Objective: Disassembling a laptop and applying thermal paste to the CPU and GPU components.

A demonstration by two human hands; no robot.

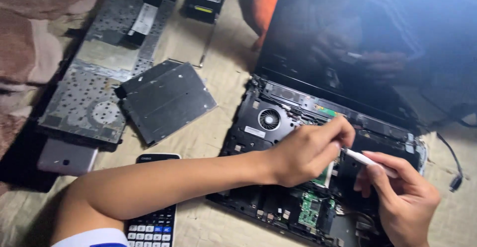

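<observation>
reaching across from the lower left, the left hand point(305, 152) hangs over the middle of the open laptop base point(248, 127), fingers curled together into a loose fist, knuckles up. cannot tell if it pinches anything underneath; its fingertips are hidden. the right hand point(402, 197) comes in from the lower right corner and pinches a thin white tool point(365, 158) between thumb and fingers.

tool's long axis runs from lower right to upper left, tip aimed at the left hand's fingertips, seemingly touching them or just beside. tip sits over the dark bay near the base's centre, right of the fan point(269, 119) and above the green board point(310, 209). so the working spot lies between the two hands, just below the hinge strip, and both hands are about equally close; the right hand carries the tool, the left covers the spot from above.

screen point(367, 38) stands tilted back behind, dark, reflecting the hands. well apart to the left on the cloth point(218, 73): flat black cover point(166, 100), keyboard panel point(99, 73) face down, calculator point(151, 222) under the left forearm, phone point(67, 156) at the panel's lower edge.
</observation>
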